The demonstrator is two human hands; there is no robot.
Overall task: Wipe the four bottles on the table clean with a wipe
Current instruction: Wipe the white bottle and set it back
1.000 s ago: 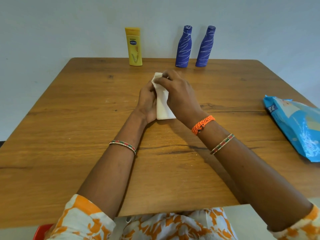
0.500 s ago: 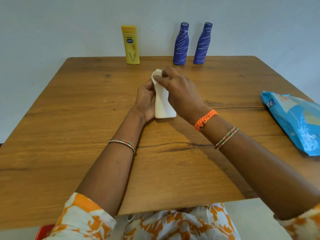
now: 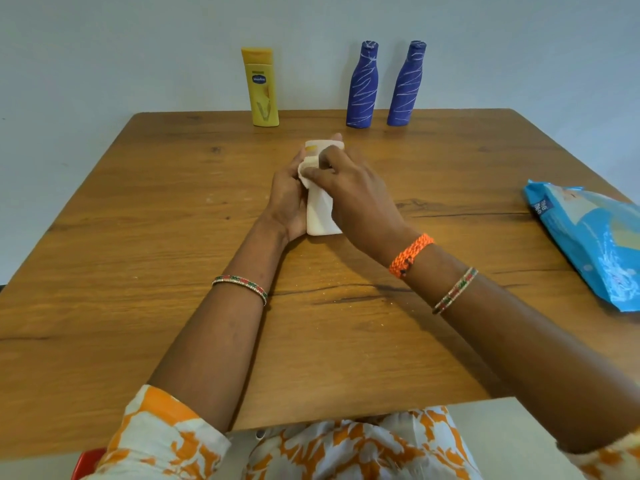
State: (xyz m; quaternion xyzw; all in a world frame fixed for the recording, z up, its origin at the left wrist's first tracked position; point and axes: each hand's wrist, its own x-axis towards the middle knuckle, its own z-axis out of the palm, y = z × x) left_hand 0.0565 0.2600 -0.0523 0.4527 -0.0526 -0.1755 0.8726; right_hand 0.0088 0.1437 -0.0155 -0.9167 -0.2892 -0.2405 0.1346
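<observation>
A white bottle (image 3: 320,216) stands at the middle of the wooden table (image 3: 138,254). My left hand (image 3: 285,199) grips it from the left side. My right hand (image 3: 349,188) holds a white wipe (image 3: 308,166) against the bottle's upper part, a little below its cap. At the table's far edge stand a yellow lotion bottle (image 3: 261,88) and two blue bottles with white streaks (image 3: 363,86) (image 3: 406,85), all upright and apart from my hands.
A blue pack of wipes (image 3: 595,240) lies flat near the table's right edge. A pale wall rises just behind the far bottles. A red object (image 3: 86,462) shows below the near left edge.
My right hand has slid down with the wipe from the bottle's top, and the cap now shows. My left hand keeps its grip; the camera shifted slightly.
</observation>
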